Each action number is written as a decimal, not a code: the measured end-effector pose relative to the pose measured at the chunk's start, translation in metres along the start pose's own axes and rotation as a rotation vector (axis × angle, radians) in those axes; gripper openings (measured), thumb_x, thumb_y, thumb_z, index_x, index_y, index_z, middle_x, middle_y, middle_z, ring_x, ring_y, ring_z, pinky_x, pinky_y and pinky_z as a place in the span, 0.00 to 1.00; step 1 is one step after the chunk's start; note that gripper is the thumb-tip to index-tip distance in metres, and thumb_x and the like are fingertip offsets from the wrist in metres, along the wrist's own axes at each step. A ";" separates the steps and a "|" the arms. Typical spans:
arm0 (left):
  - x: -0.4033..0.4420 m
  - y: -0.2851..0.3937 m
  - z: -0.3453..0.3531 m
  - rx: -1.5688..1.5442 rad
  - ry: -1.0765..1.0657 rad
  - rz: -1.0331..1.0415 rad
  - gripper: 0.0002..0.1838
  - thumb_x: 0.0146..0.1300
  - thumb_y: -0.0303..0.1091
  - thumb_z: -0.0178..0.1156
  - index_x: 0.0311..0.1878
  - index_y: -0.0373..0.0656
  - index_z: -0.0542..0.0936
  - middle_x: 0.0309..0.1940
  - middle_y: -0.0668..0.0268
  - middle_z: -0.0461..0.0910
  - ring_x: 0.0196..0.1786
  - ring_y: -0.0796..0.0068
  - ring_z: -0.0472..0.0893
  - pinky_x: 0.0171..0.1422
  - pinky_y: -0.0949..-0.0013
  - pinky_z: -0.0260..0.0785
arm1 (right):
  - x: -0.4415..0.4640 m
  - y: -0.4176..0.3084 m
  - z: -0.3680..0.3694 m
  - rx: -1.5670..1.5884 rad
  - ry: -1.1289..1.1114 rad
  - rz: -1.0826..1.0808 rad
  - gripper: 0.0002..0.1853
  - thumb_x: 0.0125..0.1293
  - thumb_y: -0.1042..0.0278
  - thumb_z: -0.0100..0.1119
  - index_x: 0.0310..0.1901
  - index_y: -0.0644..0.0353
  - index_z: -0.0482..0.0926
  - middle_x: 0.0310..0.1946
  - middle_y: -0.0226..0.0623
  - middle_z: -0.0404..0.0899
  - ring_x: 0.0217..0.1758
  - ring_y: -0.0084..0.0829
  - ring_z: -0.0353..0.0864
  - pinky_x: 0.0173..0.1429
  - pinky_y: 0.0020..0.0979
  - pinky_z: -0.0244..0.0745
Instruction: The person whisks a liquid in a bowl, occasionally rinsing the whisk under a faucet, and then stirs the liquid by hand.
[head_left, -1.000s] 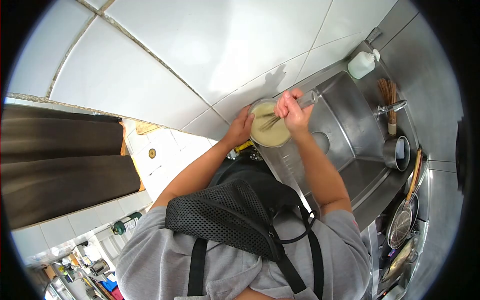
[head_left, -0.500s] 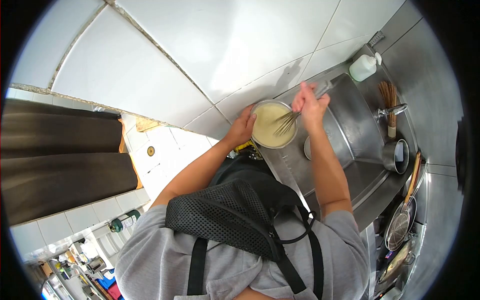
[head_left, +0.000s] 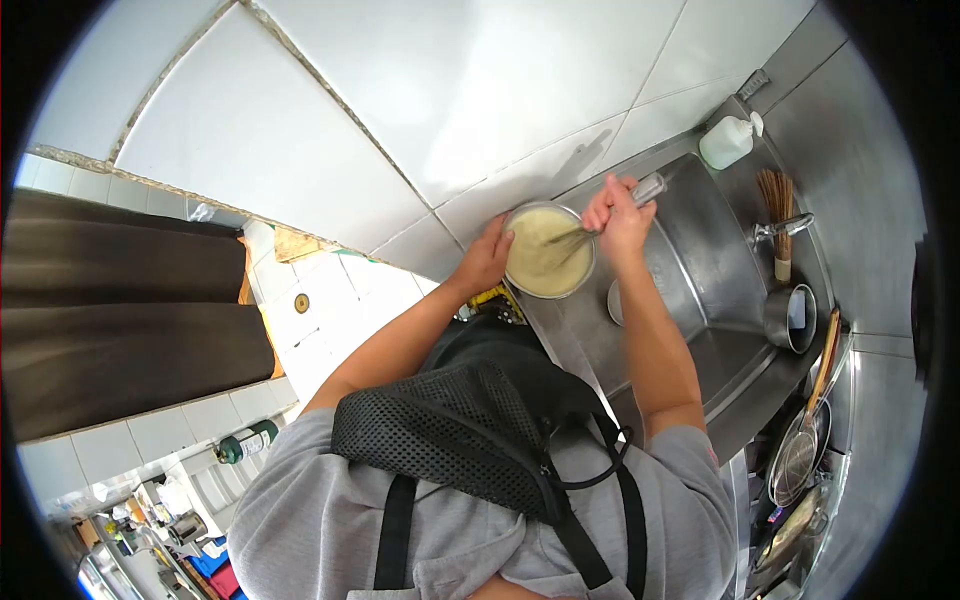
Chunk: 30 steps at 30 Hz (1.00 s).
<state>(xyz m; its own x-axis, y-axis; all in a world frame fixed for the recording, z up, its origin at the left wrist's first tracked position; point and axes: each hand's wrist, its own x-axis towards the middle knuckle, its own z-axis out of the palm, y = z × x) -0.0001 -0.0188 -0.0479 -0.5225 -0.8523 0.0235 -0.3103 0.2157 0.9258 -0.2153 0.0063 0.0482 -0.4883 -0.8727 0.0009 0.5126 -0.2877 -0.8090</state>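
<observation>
A round metal bowl [head_left: 592, 262] of pale yellow batter [head_left: 535, 262] stands on the steel counter by the tiled wall. My left hand [head_left: 487, 258] is closed around the bowl's left rim, its thumb on the edge. Fingers wrapped round its metal handle, my right hand [head_left: 620, 217] grips a whisk [head_left: 572, 240] above the bowl's right side. The whisk slants down to the left, and the ends of its wires are sunk in the batter.
Right of the bowl lies a steel sink [head_left: 690, 240] with a faucet [head_left: 785, 226]. Around it are a soap pump bottle [head_left: 727, 142], a bundled stick brush [head_left: 777, 200] and a metal pot [head_left: 790, 318]. A strainer with a wooden handle [head_left: 797, 462] sits farther down the right side.
The whisk has shifted within the bowl, its wires now deeper in the batter. My right hand has moved slightly; my left hand stays on the rim.
</observation>
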 end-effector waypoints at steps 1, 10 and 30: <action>-0.002 0.001 -0.001 0.002 0.002 -0.002 0.24 0.76 0.38 0.43 0.70 0.36 0.61 0.61 0.46 0.71 0.66 0.56 0.70 0.70 0.62 0.59 | 0.002 -0.010 0.000 -0.120 0.046 -0.064 0.18 0.69 0.69 0.54 0.21 0.57 0.61 0.11 0.32 0.60 0.11 0.27 0.61 0.19 0.33 0.62; -0.004 0.005 -0.001 -0.014 0.005 0.024 0.24 0.76 0.39 0.43 0.69 0.37 0.61 0.62 0.45 0.70 0.67 0.54 0.70 0.70 0.62 0.59 | -0.009 -0.009 0.002 -0.219 -0.002 -0.078 0.16 0.68 0.70 0.55 0.24 0.57 0.62 0.11 0.33 0.61 0.11 0.27 0.61 0.18 0.34 0.60; -0.004 0.006 -0.002 0.013 0.002 -0.024 0.23 0.75 0.37 0.43 0.68 0.35 0.63 0.63 0.43 0.70 0.66 0.48 0.70 0.70 0.60 0.60 | 0.002 0.003 -0.001 -0.045 0.134 -0.105 0.16 0.66 0.71 0.58 0.22 0.58 0.64 0.10 0.33 0.63 0.09 0.26 0.62 0.15 0.32 0.61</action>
<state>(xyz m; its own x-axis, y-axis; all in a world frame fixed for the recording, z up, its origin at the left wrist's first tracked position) 0.0016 -0.0151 -0.0413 -0.5133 -0.8582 0.0016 -0.3332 0.2010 0.9212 -0.2152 0.0043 0.0452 -0.6286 -0.7777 0.0106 0.4234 -0.3536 -0.8341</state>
